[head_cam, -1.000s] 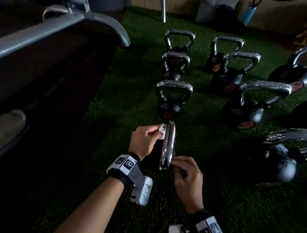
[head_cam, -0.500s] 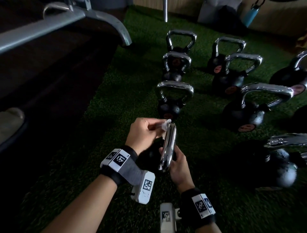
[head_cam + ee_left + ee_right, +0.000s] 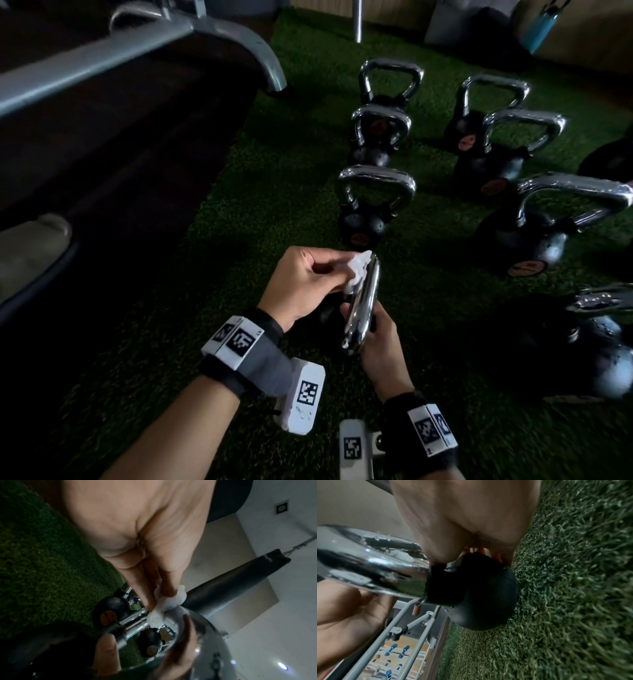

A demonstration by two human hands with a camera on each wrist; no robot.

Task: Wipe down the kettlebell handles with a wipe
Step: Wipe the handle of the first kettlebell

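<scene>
Change: right hand [image 3: 380, 337] now lower and closer in than a second ago, tucked under the near end of the handle; wipe nearer the handle's far end.
Left hand [image 3: 301, 284]: fingers and thumb pinched on the white wipe [image 3: 358, 270], pressing it against the far end of the chrome handle [image 3: 361, 308].
Right hand: fingers curled round the near end of the handle and the top of the black ball, gripping the kettlebell [image 3: 481, 591].
Kettlebell: on the green turf [image 3: 239, 212], nearest in the left row, handle seen end-on, pointing away.
Other kettlebells [image 3: 373, 202]: three more ahead in the same row, others in a row to the right, all upright on the turf, apart from both hands.
Left edge of turf: grey metal frame [image 3: 102, 65] over dark floor.
</scene>
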